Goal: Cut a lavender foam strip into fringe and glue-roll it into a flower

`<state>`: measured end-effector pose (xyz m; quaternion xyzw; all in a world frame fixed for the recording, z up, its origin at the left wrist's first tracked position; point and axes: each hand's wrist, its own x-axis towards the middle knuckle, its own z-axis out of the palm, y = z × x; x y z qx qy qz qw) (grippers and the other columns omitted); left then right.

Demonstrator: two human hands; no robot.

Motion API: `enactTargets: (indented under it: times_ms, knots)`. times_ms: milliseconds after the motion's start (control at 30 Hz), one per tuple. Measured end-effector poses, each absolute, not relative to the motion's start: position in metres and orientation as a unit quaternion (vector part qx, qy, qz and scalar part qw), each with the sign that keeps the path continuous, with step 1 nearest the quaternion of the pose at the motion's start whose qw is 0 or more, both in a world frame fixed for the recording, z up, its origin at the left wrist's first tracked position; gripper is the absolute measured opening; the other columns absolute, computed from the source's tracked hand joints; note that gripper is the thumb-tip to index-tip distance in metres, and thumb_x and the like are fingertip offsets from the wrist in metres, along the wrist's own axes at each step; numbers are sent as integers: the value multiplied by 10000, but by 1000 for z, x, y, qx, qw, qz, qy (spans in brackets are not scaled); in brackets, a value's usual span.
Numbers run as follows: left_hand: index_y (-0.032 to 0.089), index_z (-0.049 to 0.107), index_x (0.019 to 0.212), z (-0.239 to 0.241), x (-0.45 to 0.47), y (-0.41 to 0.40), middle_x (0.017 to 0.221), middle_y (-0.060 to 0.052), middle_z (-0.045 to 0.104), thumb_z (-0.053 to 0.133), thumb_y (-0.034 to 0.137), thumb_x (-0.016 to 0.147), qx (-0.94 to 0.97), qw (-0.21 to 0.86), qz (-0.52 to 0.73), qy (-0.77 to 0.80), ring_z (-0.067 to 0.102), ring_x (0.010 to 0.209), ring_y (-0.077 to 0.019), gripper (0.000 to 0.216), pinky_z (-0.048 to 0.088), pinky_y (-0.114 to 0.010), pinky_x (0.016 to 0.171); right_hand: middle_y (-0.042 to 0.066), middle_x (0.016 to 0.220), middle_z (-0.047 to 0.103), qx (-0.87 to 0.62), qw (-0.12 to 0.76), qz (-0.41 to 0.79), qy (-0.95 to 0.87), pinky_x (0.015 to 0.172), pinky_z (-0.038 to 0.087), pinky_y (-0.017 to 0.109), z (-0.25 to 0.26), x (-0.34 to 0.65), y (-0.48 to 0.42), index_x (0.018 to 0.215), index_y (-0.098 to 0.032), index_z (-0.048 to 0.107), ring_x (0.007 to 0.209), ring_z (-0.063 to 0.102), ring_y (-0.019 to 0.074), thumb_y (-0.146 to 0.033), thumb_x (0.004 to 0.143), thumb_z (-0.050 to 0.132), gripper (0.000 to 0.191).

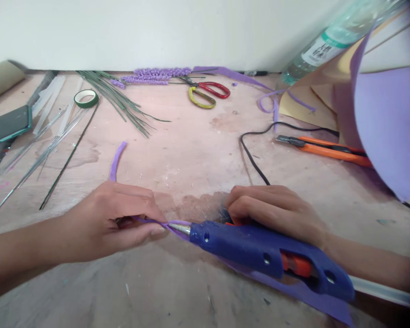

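Note:
My left hand (126, 216) pinches a narrow strip of purple felt (294, 290) between thumb and fingertips. The strip runs to the right, passing beneath a blue hot glue gun (246, 246). Wrapped around the gun's handle is my right hand (269, 207), its fingertips partly hidden behind the body. The gun's metal nozzle lies against the strip, just right of my left fingertips. A clear glue stick (382, 289) sticks out of the gun's rear. Just beyond my left hand, a short purple felt piece (116, 159) shows above the knuckles.
Scissors (208, 93), purple flower stems (153, 76) and green wires (123, 100) lie along the back. On the left are green tape (86, 98), metal wires (44, 155) and a phone (8, 125). An orange cutter (328, 149), black cord (251, 155), purple sheet (391, 132) and bottle (323, 50) occupy the right.

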<state>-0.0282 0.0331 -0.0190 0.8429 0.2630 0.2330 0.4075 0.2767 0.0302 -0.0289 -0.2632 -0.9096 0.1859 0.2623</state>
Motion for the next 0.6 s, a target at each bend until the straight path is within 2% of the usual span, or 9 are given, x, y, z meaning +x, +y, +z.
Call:
enactTargets:
  times_ms: [233, 600]
  knots:
    - [190, 721, 978, -20, -28, 32, 820, -1, 727, 613, 184, 999, 839, 407, 244, 266, 664, 725, -97, 110, 472, -187, 647, -20, 741, 461, -254, 272, 173, -912, 549, 340, 252, -31, 277, 32, 861, -215, 438, 605, 440, 100, -239, 1099, 415, 241]
    - [192, 714, 979, -21, -29, 33, 845, -18, 752, 613, 197, 1002, 844, 395, 249, 264, 715, 802, -133, 103, 514, -203, 698, -16, 742, 467, -255, 264, 193, -910, 548, 340, 260, -27, 279, 32, 884, -219, 443, 610, 441, 109, -235, 1116, 334, 257]
